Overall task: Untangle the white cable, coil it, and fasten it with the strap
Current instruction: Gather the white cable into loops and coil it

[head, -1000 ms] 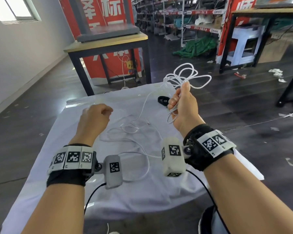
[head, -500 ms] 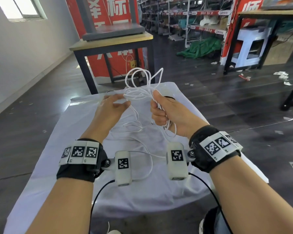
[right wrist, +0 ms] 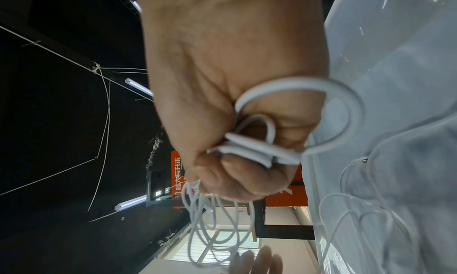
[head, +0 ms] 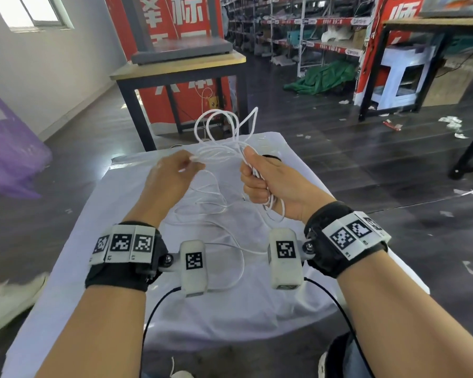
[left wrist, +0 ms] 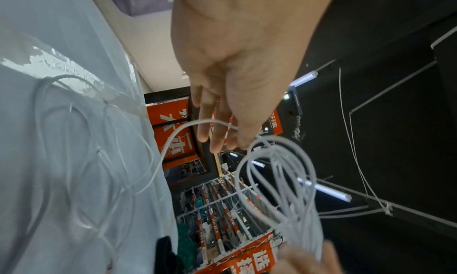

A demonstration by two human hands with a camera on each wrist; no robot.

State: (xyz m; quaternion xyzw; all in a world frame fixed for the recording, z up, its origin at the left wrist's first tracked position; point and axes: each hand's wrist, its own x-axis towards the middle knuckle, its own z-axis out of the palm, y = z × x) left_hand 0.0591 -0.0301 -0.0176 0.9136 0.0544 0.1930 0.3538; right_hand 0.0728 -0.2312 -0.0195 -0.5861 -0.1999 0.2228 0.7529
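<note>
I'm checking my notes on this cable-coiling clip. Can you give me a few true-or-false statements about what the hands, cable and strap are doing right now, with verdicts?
1. The right hand grips a bundle of cable loops in its fist. True.
2. The left hand rests flat on the cloth. False: it is raised and pinches a strand of cable by the loops.
3. All of the cable is coiled. False: loose strands lie on the cloth below the hands.
4. The strap is around the coil. False: a dark thing, probably the strap, lies on the cloth behind the right hand.
5. Loops stick up above the right fist. True.
</note>
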